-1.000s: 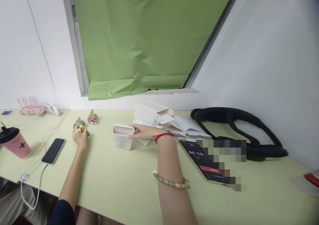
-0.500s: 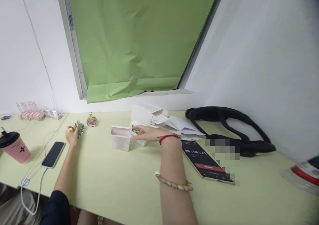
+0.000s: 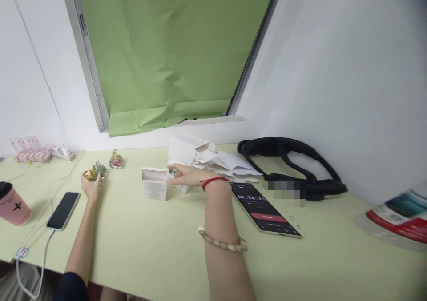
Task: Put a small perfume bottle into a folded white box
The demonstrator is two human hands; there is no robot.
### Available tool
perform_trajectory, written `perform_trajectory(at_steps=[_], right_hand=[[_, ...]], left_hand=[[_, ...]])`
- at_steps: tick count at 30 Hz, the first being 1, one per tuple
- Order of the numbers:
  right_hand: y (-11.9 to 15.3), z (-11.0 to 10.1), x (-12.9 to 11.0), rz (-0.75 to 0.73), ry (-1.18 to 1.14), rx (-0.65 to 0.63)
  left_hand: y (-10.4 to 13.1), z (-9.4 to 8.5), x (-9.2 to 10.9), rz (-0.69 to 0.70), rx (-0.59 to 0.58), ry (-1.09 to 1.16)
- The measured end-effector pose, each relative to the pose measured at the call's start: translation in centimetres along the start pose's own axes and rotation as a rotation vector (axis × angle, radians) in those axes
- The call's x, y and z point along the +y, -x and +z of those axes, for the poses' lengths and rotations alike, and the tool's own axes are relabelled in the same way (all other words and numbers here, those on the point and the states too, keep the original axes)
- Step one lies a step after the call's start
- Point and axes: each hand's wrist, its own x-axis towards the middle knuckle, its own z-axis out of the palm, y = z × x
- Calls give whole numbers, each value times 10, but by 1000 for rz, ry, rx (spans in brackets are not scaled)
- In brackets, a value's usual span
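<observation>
On the left part of the table, my left hand [image 3: 90, 185] is closed around a clear glass perfume bottle with a gold neck [image 3: 96, 172], partly hidden by my fingers. Just behind it stands a second perfume bottle [image 3: 116, 160], rounded, with pink in it. My right hand [image 3: 187, 175], with a red cord at the wrist, grips a small white box [image 3: 183, 188] from above. Something green shows between thumb and forefinger. Beside these fingertips an open-topped white carton [image 3: 155, 190] stands upright, printed text facing me.
More white cartons [image 3: 187, 147] and folded white paper [image 3: 233, 162] lie against the wall. A tablet-like timer screen [image 3: 263, 207] and a black strap headset [image 3: 290, 158] are at right. A charging phone [image 3: 64, 210] and pink cup [image 3: 15, 205] are at left.
The whole view has shifted slightly right, so things appear farther left. Both hands keep nearly the same places relative to the bottles and boxes.
</observation>
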Motion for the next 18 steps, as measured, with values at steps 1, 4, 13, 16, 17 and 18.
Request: perform_trajectory(at_steps=[1, 4, 13, 16, 17, 18], right_hand=[[-1, 0, 1, 5, -6, 4], [-1, 1, 2, 23, -10, 18], [14, -3, 0, 61, -21, 11], [13, -4, 4, 66, -18, 27], [12, -4, 5, 64, -24, 31], [12, -4, 7, 65, -33, 32]], left_hand=[[3, 0, 1, 1, 8, -16], [9, 2, 6, 21, 31, -83], [20, 1, 20, -30, 53, -142], [23, 0, 21, -54, 42, -103], [24, 1, 21, -55, 39, -94], [25, 1, 21, -52, 36, -89]])
